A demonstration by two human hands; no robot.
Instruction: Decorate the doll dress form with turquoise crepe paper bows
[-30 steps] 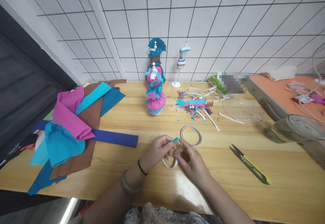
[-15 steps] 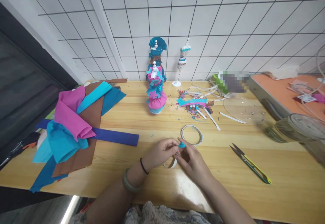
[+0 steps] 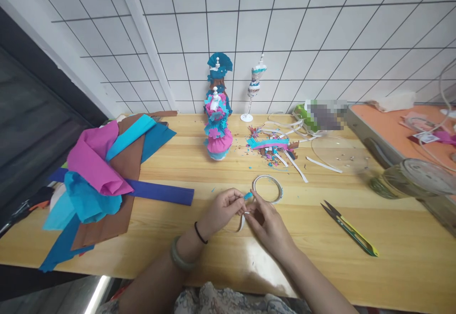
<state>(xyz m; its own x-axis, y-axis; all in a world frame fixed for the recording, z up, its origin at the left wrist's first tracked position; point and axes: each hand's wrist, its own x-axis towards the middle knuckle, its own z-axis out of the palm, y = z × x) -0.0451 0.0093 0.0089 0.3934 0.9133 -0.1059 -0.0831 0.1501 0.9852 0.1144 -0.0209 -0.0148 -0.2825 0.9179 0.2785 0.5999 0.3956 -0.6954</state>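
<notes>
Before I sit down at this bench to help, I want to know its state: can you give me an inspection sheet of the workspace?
Surface: wooden table, pale planks, glossy near the front edge.
Job's things: small blue paper piece pinched at the fingertips; white strip curling below the hands; tape ring lying flat just beyond.
Clutter: pile of crepe paper at left; paper-dressed figurines at the back; paper scraps; thread snips at right; glass jar on its side.
Grippers: left hand and right hand meet over the blue piece.
Cables: white cord at far right.
Surroundings: white tiled wall; orange tray at right.
</notes>
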